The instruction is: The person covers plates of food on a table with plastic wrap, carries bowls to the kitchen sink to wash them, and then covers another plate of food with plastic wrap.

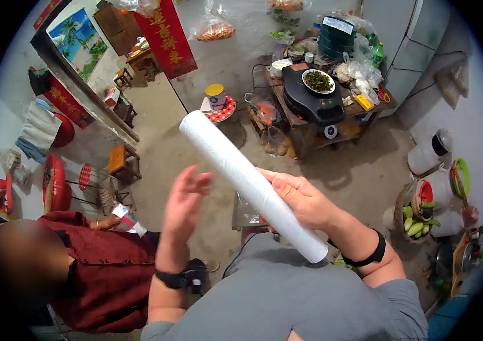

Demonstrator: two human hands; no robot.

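A long white roll (pixel 247 176) slants across the middle of the view, its lower end near my grey shirt. Its surface looks finely textured; I cannot tell what material it is. My right hand (pixel 298 199) grips the roll from the right, with the thumb on the near side and the other fingers mostly hidden behind it. To the left of the roll, apart from it, my left hand (pixel 187 199) is raised with nothing in it. Its fingers are loosely bent and spread, and slightly blurred.
At left stands a person in a dark red jacket (pixel 105 267), holding a small white-and-red item (pixel 128 219). A wooden table (pixel 304 133) ahead bears a black electric griddle (pixel 309 94) and a plate of greens (pixel 318 82). A lidded tin (pixel 215 98) sits on a dotted stool (pixel 227 108). A vegetable basket (pixel 403 221) stands right.
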